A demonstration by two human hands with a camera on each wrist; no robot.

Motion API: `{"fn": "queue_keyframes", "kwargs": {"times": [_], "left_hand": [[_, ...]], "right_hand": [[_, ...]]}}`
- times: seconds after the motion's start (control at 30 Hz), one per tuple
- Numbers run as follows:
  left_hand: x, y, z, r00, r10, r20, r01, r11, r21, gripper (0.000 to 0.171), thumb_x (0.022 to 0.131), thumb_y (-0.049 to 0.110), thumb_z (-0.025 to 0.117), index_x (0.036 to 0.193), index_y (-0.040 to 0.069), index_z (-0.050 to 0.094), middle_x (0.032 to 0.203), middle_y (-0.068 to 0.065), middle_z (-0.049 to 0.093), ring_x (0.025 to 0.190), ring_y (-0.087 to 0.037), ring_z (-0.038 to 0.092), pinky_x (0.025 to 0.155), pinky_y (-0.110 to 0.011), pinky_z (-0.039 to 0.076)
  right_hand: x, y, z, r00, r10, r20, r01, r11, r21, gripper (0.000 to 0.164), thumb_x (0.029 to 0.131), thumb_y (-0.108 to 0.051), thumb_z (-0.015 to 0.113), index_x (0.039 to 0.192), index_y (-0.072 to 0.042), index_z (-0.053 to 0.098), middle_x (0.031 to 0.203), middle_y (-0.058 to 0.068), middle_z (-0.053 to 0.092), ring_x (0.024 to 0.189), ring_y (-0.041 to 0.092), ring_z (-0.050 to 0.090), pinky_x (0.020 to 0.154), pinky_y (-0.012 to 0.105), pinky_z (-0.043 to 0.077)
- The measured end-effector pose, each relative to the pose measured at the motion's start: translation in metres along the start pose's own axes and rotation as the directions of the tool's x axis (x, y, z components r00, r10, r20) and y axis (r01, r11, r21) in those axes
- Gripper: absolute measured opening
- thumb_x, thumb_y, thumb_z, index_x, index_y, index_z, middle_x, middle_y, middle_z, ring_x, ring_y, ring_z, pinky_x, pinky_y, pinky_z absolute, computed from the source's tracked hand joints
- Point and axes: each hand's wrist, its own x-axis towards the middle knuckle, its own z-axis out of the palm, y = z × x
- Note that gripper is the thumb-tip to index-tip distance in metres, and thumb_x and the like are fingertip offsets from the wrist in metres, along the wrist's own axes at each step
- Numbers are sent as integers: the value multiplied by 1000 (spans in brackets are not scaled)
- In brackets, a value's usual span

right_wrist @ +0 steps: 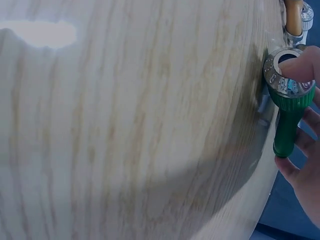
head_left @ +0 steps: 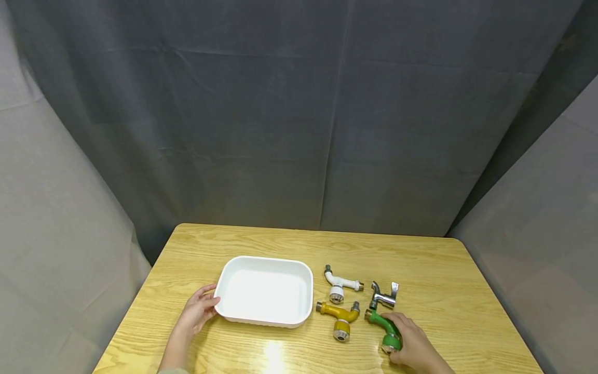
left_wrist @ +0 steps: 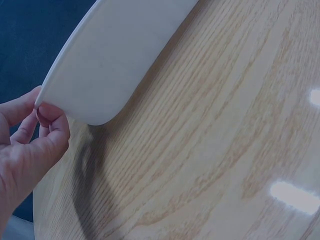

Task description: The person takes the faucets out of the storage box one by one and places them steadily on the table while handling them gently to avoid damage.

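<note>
A white rectangular tray lies on the left half of the table. Its left rim is pinched between the thumb and fingers of my left hand; the left wrist view shows the tray's side wall and the left hand at its corner. My right hand grips a green faucet at the table's front right. In the right wrist view the thumb presses the chrome end of the green faucet, with the fingers of the right hand around its body.
Left of the green faucet lies a yellow faucet, with a white faucet behind it. A chrome faucet lies just behind the green one. The wooden table is backed by a dark grey curtain.
</note>
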Motion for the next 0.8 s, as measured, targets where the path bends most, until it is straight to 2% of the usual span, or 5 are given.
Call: {"fn": "queue_keyframes", "kwargs": {"times": [0.1,0.3,0.47,0.67,0.8], "left_hand": [[0,0,0,1000,2,4,-2,1000,2,53,86,-1,57,133,-2,33,90,-4,53,77,-15,53,67,-26,47],[0,0,0,1000,-1,5,1,1000,0,52,86,-1,57,132,-1,34,91,-4,53,77,-14,54,68,-26,48],[0,-1,0,1000,2,6,-2,1000,0,52,86,-1,57,132,-1,34,91,-4,53,77,-14,54,67,-26,48],[-1,0,0,1000,2,3,-2,1000,-6,52,86,-2,57,132,-1,35,91,-4,54,78,-15,54,68,-26,48],[-1,1,0,1000,6,9,-6,1000,-4,53,85,-1,58,133,-3,33,91,-4,54,78,-15,55,68,-26,48]], "right_hand": [[0,1,-1,1000,-17,13,17,1000,14,83,50,-13,77,128,-18,48,123,0,48,109,26,46,77,44,41],[1,1,-3,999,-11,47,8,999,49,81,53,-12,76,128,-20,47,126,3,47,112,31,45,77,47,42],[2,-2,-5,996,13,89,-20,996,84,83,51,-8,75,129,-17,46,128,5,45,115,34,42,79,51,41],[1,-5,-7,994,-23,103,13,996,93,85,51,-7,73,130,-13,45,126,7,45,113,33,42,79,52,41],[0,-5,-6,994,-14,113,2,995,103,86,51,-6,73,132,-13,44,126,7,44,112,34,42,78,52,41]]}}
